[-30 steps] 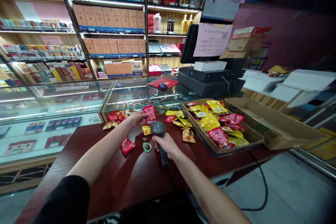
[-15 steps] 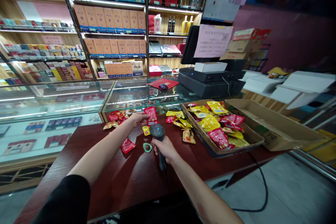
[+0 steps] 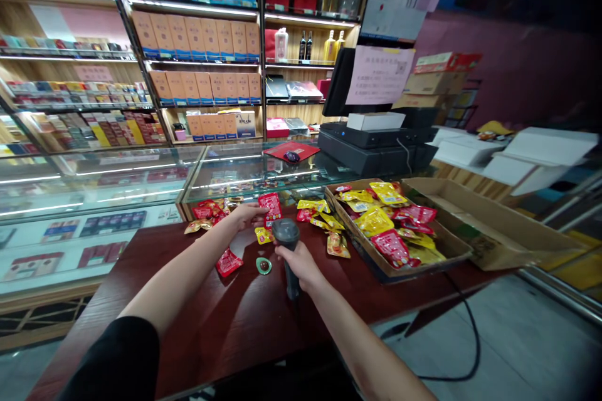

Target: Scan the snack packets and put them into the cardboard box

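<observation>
My left hand (image 3: 248, 215) pinches a red snack packet (image 3: 270, 207) upright above the dark red table (image 3: 188, 326). Just to its right, my right hand (image 3: 301, 264) is wrapped round the handle of a black handheld scanner (image 3: 286, 235), whose head is near the packet. Behind the scanner head lies a yellow packet (image 3: 263, 235), partly hidden. A green oval piece (image 3: 263, 265) rests on the table between my arms, and another red packet (image 3: 229, 262) lies to its left.
A cardboard tray (image 3: 456, 252) of red and yellow packets stands at the right, beside another carton (image 3: 508, 232). Loose yellow packets (image 3: 313, 205) lie left of the tray; red ones (image 3: 207, 209) are piled beyond my left forearm. Behind are a glass counter (image 3: 226, 169) and a monitor (image 3: 339, 83).
The scanner and my right hand have shifted slightly right, with the scanner head a little higher. The red packet in my left hand is tilted a bit differently.
</observation>
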Demonstrator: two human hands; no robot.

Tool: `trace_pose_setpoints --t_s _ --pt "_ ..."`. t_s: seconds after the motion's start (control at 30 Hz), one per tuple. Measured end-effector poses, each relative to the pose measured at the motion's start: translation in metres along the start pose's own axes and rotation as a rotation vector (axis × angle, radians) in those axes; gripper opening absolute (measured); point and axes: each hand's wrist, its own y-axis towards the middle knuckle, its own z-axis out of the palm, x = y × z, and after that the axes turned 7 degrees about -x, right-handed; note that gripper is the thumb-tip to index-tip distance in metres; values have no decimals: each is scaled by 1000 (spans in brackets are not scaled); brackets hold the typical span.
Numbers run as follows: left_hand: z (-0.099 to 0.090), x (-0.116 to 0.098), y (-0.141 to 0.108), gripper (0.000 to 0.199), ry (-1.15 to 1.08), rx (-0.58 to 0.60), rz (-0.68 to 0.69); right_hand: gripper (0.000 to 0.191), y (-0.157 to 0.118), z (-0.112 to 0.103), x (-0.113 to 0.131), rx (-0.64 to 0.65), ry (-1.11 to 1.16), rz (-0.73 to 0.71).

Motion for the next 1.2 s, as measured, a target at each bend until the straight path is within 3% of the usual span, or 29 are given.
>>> trace_pose_setpoints --t_s 0.1,0.3,0.4,0.53,0.73,0.83,0.93,1.07,1.2 --pt "0 5 -1 29 5 60 -9 16 16 -6 16 -76 31 -58" --pt "8 10 -5 29 55 132 -97 7 57 -19 44 -11 176 268" --pt "25 1 -3 27 36 161 -134 4 71 -34 54 -48 187 292" --pt "73 -25 2 13 -36 227 -158 4 80 -74 83 -113 197 245" --pt "190 -66 -13 8 -74 419 -93 5 68 -173 144 -246 176 89" --pt "250 -66 -28 7 -32 521 -27 8 53 -225 155 -323 149 36" --pt "293 -53 -38 9 27 570 -6 8 39 -264 151 -382 145 20" --pt "316 -36 -39 10 129 552 -15 9 32 -287 141 -435 191 36" --pt "306 -37 -34 13 139 529 17 8 36 -283 144 -440 209 55"
